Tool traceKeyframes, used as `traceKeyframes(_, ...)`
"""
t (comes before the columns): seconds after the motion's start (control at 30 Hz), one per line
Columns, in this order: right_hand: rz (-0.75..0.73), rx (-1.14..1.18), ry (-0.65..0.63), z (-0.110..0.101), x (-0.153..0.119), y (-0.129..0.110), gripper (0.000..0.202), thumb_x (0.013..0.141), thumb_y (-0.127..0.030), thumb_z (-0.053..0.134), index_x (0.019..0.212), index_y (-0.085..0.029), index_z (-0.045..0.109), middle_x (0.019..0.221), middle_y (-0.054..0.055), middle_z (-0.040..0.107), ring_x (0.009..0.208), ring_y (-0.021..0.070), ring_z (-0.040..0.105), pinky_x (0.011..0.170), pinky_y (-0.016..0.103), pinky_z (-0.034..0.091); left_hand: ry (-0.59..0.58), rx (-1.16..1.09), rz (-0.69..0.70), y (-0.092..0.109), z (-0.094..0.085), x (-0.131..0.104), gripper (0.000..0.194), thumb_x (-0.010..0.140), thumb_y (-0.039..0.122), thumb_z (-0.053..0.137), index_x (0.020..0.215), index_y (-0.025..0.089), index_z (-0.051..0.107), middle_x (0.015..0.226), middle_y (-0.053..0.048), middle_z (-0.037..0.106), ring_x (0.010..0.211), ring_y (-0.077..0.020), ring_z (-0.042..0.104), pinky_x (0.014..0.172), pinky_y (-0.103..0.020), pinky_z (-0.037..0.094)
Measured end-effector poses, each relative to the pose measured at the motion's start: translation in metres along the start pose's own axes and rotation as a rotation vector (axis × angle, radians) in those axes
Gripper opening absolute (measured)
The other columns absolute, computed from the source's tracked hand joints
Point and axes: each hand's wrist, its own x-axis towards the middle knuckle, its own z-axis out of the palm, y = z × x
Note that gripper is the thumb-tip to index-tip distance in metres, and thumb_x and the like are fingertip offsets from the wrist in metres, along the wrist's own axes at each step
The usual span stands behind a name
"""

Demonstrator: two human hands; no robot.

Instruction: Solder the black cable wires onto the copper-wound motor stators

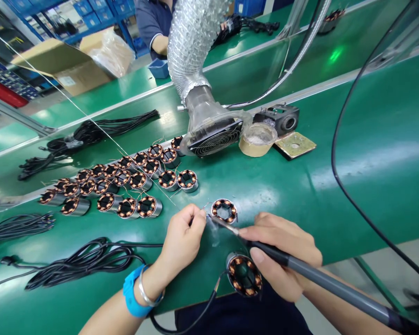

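Note:
My left hand [184, 232] is closed, its thumb and forefinger pinched at a thin wire beside a copper-wound stator [224, 211] on the green bench. My right hand [284, 253] is wrapped round a dark soldering iron [317, 274], whose metal tip reaches the wire near my left fingertips. Smoke hangs just under the tip. A second stator [244, 274], joined to a black cable, lies tilted at the bench's front edge, below my right hand.
Many stators [125, 177] stand in rows at left. Black cable bundles [87, 263] lie around them. A fume extractor hood [212, 135], a tape roll [257, 138] and an iron stand [279, 118] are beyond my hands. Across the bench sits a person [153, 28].

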Motion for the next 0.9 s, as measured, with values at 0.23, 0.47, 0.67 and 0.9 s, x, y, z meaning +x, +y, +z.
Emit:
traceKeyframes(0.23, 0.016, 0.025, 0.093, -0.0025, -0.0026, 0.0022, 0.036, 0.073, -0.011, 0.053, 0.105, -0.018, 0.067, 0.066, 0.004, 0.062, 0.052, 0.0163, 0.053, 0.048, 0.032, 0.042, 0.007, 0.000, -0.010, 0.0014, -0.0003, 0.0004, 0.033, 0.091, 0.038, 0.044, 0.063, 0.020, 0.040, 0.058, 0.006, 0.034, 0.057, -0.0113, 0.033, 0.055, -0.024, 0.027)
traceKeyframes(0.47, 0.013, 0.016, 0.099, -0.0033, -0.0003, 0.0019, 0.037, 0.073, -0.010, 0.053, 0.106, -0.018, 0.067, 0.070, 0.005, 0.065, 0.054, 0.0164, 0.053, 0.048, 0.032, 0.043, 0.011, 0.002, 0.003, -0.0002, -0.0001, 0.0020, 0.033, 0.090, 0.038, 0.044, 0.063, 0.020, 0.039, 0.057, 0.006, 0.034, 0.055, -0.0108, 0.032, 0.054, -0.024, 0.025)
traceKeyframes(0.67, 0.015, 0.011, 0.102, -0.0035, 0.0008, 0.0019, 0.036, 0.074, -0.011, 0.053, 0.105, -0.019, 0.068, 0.070, 0.005, 0.065, 0.053, 0.0165, 0.054, 0.047, 0.032, 0.043, 0.012, 0.006, -0.002, 0.0012, -0.0008, 0.0009, 0.032, 0.089, 0.038, 0.045, 0.063, 0.020, 0.041, 0.057, 0.006, 0.033, 0.055, -0.0108, 0.031, 0.053, -0.024, 0.025)
traceKeyframes(0.9, 0.018, 0.002, 0.107, -0.0055, 0.0035, 0.0004, 0.036, 0.076, -0.011, 0.053, 0.107, -0.019, 0.067, 0.071, 0.004, 0.065, 0.054, 0.0166, 0.055, 0.048, 0.032, 0.044, 0.004, 0.006, 0.001, 0.0008, -0.0006, 0.0020, 0.033, 0.090, 0.039, 0.044, 0.063, 0.020, 0.040, 0.057, 0.006, 0.033, 0.056, -0.0111, 0.031, 0.054, -0.024, 0.025)
